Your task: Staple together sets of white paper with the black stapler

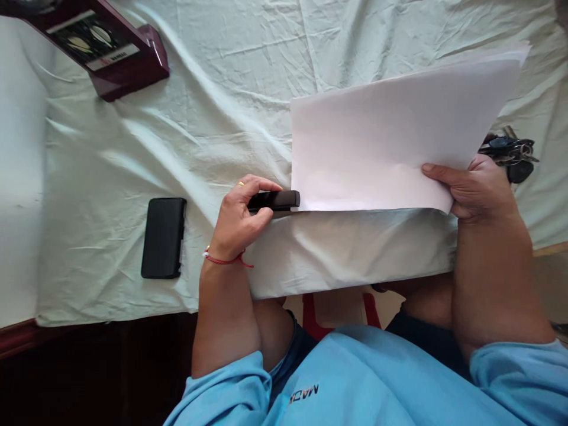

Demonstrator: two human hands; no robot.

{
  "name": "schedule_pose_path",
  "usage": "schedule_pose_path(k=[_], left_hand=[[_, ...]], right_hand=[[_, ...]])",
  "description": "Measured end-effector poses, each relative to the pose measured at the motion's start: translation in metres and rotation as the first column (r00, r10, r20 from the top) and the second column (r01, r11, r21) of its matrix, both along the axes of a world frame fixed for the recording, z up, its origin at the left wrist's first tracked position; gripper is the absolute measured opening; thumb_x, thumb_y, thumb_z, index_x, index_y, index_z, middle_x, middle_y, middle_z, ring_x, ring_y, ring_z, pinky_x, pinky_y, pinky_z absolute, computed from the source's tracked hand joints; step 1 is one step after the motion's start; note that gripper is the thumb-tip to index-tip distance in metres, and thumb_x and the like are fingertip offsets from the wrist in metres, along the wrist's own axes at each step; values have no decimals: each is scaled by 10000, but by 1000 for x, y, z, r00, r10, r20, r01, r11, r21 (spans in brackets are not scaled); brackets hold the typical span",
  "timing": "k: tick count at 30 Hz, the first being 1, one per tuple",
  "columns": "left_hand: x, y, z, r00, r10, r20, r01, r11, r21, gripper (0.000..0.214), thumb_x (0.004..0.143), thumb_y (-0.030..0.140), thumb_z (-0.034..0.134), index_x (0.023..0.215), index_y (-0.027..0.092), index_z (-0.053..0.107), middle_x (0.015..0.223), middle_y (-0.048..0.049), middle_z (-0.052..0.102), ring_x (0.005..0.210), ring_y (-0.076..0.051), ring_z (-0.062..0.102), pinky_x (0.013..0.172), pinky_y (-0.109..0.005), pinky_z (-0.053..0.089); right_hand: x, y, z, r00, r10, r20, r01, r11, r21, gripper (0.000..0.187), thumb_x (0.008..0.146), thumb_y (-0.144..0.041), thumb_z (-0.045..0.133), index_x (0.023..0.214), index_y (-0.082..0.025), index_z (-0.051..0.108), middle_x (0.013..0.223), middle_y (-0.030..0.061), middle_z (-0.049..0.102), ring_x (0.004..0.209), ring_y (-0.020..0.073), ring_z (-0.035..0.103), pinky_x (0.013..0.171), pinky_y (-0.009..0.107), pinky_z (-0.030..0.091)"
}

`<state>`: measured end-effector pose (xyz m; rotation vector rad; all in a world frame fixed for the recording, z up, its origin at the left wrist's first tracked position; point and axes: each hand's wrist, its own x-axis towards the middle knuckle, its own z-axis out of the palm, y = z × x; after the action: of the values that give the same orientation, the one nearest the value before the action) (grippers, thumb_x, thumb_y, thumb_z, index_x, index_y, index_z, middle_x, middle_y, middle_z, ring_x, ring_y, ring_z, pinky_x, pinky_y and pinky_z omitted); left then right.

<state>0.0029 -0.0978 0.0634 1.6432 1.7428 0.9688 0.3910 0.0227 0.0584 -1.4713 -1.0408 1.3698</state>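
My left hand (242,216) is closed around a black stapler (284,200), thumb in front and fingers behind. The stapler's tip meets the lower left corner of a stack of white paper sheets (368,142); whether its jaws are pressed together I cannot tell. At the stack's lower right, my right hand (477,189) grips the sheets with the thumb on top and the other fingers hidden underneath. The paper's right side tilts up off the table, and its edges fan slightly at the upper right corner.
A pale green, wrinkled cloth (231,77) covers the table. On it lie a black phone (163,238) at left and a bunch of keys (517,151) beyond my right hand. A dark red, glossy stand with a label (128,65) occupies the upper left.
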Motion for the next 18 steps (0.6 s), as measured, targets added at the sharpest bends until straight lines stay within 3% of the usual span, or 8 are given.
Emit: schedule_pose_path(k=[4, 9, 14, 18], left_hand=[[0, 0, 3, 999, -10, 45, 11, 1000, -13, 173, 926, 366, 794, 1055, 270, 859, 1118, -84, 793, 1101, -305, 738, 1031, -486, 596], [-1, 2, 6, 997, -9, 76, 15, 997, -80, 174, 907, 422, 877, 1023, 292, 878, 1132, -70, 837, 1124, -301, 748, 1076, -487, 596], [-1, 4, 1, 1000, -1, -9, 0, 993, -115, 218, 893, 457, 879, 1025, 284, 894, 1092, -71, 858, 1146, -324, 732, 1132, -519, 542], [-1, 5, -1, 999, 10, 34, -5, 989, -145, 222, 891, 448, 875, 1023, 271, 894, 1061, -70, 853, 1065, -302, 739, 1045, -460, 552]], right_hand=[[1, 0, 2, 1000, 7, 8, -7, 1000, -19, 404, 600, -216, 856, 973, -155, 714, 1106, 47, 698, 886, 170, 713, 776, 273, 626], [3, 2, 3, 1000, -6, 16, 7, 999, -36, 402, 591, -210, 858, 962, -151, 713, 1104, 52, 698, 879, 161, 711, 759, 249, 619], [0, 2, 0, 1000, -27, -7, 27, 999, -29, 438, 572, -211, 867, 977, -154, 710, 1127, 54, 692, 891, 160, 705, 764, 248, 617], [-6, 1, 2, 999, -35, -30, 35, 999, -16, 480, 560, -238, 883, 996, -140, 707, 1123, 63, 694, 884, 156, 702, 775, 248, 616]])
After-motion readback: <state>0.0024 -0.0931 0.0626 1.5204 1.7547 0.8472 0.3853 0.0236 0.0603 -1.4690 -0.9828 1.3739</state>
